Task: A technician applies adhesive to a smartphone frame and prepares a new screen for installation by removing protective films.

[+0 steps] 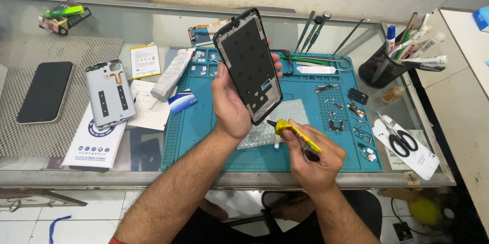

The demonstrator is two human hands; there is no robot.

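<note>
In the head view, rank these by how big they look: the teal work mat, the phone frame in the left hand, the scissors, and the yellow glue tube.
1. Teal work mat, by far the largest.
2. Phone frame, though it is held up nearer the camera, which enlarges it.
3 and 4. Scissors and yellow glue tube look about alike; I would not rank them.

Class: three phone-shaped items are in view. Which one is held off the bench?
The black phone frame, held up by the left hand. The dark phone and grey back cover lie flat at left.
</note>
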